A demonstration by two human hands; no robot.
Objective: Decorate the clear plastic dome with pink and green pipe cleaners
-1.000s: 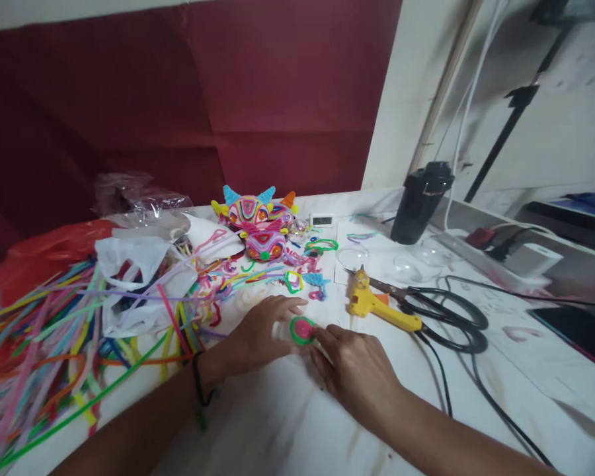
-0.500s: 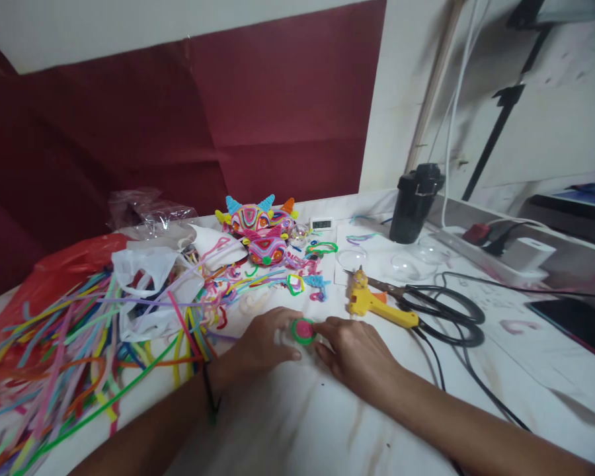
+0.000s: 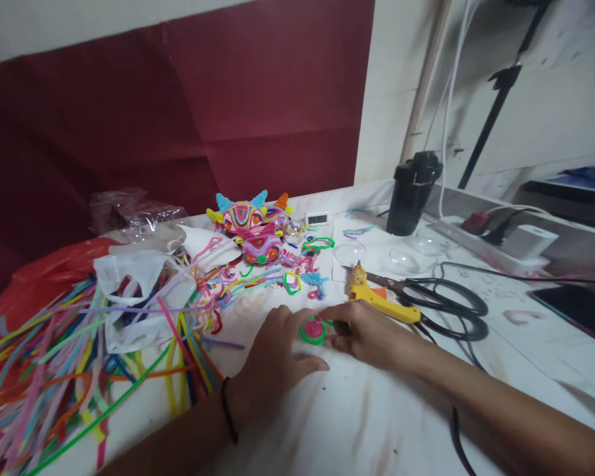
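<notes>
Between my hands is a small round pipe-cleaner coil (image 3: 313, 330), with a pink middle and a green ring around it. My left hand (image 3: 280, 350) curls about the coil's left side, fingers along its far edge and thumb stretched out in front. What lies under the coil, inside that hand, is hard to make out. My right hand (image 3: 364, 334) pinches at the coil's right edge, where a short bit of green shows between the fingertips. Just beyond the right hand lie a yellow hot glue gun (image 3: 384, 304) and black-handled scissors (image 3: 446, 307).
Loose pipe cleaners (image 3: 54, 370) spread over the left side by a red plastic bag (image 3: 44, 277). Colourful horned pipe-cleaner heads (image 3: 258, 231) stand at the back, near a small digital display (image 3: 317, 219). Clear domes (image 3: 401, 259), a black bottle (image 3: 413, 195), a power strip (image 3: 496, 248) and a phone (image 3: 575, 314) are on the right.
The coil and both hands sit slightly further right in view. My left hand has turned, with its thumb reaching further across in front of the coil. The view has shifted a little.
</notes>
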